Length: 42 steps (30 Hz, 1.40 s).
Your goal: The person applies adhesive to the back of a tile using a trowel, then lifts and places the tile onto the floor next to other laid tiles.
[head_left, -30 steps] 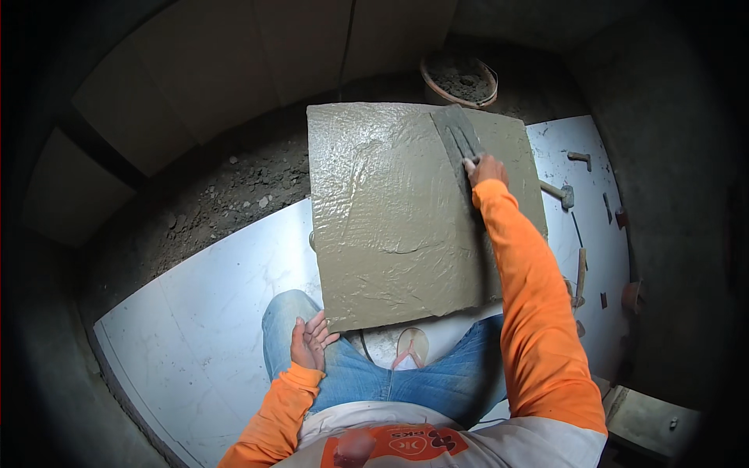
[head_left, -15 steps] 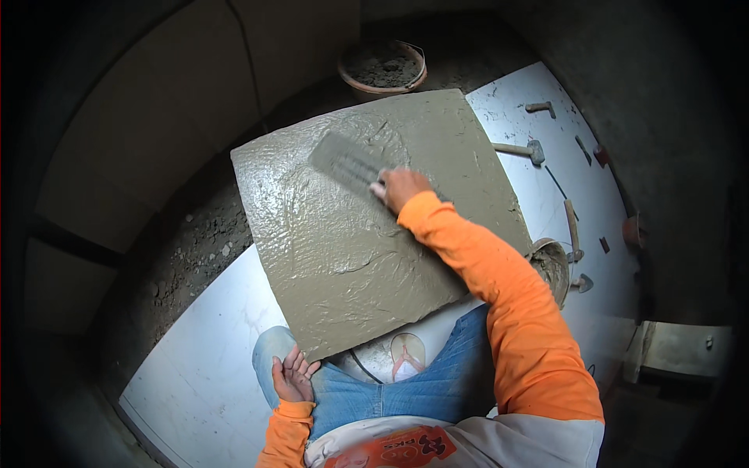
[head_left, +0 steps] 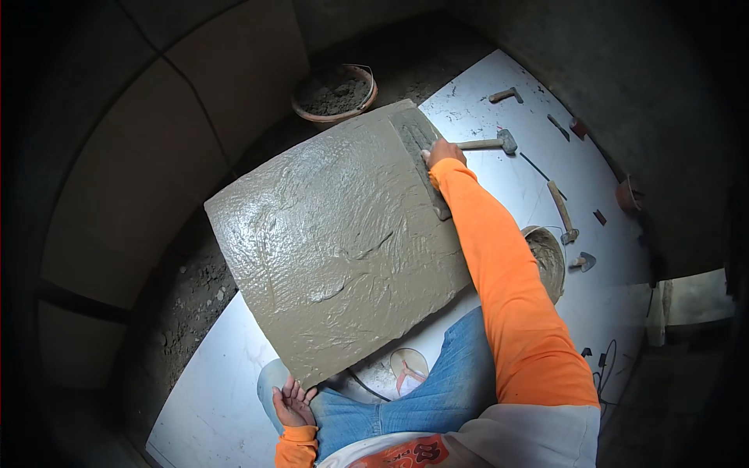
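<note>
The trowel (head_left: 413, 134) is a flat, rectangular tool positioned on the mortar-coated panel (head_left: 335, 249), along the panel's right-hand border. Its long axis runs steeply from upper left to lower right, roughly parallel to that border. One end points toward the panel's far corner; the other points down and right, toward the right forearm. The right hand (head_left: 447, 152) grasps the trowel near mid-length, fingers wrapped around the grip.

The panel is set at an angle: one corner points toward the person, the opposite corner away and to the right. Its outline appears nearly square. Wet grey-brown mortar covers the upper face, with ridges toward the middle and a glossy area at the left.

The left hand (head_left: 295, 403) is palm up at the near corner, fingers slightly curled and grasping no tool. Whether the fingertips support the panel's underside cannot be determined.

A mortar-filled bucket (head_left: 334, 92) stands beyond the panel's far edge. A second bucket (head_left: 548, 261) sits beside the right forearm. A mallet (head_left: 491, 144) lies on the white surface (head_left: 499, 93), handle end just beside the right hand.
</note>
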Each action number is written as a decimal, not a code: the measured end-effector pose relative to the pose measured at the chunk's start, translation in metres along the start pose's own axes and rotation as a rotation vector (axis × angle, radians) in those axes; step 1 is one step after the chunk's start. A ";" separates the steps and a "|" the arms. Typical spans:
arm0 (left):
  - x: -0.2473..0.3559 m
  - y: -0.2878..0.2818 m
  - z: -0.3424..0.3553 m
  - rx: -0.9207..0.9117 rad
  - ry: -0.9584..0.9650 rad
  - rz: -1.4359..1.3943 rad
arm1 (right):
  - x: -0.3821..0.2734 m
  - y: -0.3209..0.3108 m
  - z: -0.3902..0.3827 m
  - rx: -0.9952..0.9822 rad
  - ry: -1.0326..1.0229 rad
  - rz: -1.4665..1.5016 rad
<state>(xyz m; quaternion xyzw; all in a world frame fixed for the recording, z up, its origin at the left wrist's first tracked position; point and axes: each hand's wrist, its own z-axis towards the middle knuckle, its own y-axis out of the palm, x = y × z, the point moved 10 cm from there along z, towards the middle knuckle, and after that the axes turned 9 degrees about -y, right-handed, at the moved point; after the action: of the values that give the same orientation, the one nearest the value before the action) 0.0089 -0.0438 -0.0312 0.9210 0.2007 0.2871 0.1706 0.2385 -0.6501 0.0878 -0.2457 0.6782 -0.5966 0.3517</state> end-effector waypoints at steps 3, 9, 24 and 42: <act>-0.003 -0.015 0.002 0.125 0.031 0.060 | 0.015 0.007 -0.019 -0.021 -0.018 0.122; 0.003 -0.011 0.000 0.084 0.078 0.076 | 0.018 -0.033 -0.012 0.006 0.062 0.329; 0.007 0.000 -0.001 -0.012 0.082 0.166 | -0.155 0.049 0.002 -0.092 0.070 0.353; 0.003 -0.005 0.000 -0.027 0.072 0.140 | -0.334 0.088 -0.142 -0.338 -0.386 0.144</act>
<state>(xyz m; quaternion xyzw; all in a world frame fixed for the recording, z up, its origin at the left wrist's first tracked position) 0.0097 -0.0381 -0.0326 0.9193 0.1379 0.3341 0.1554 0.3476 -0.2934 0.0686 -0.3614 0.7042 -0.3905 0.4702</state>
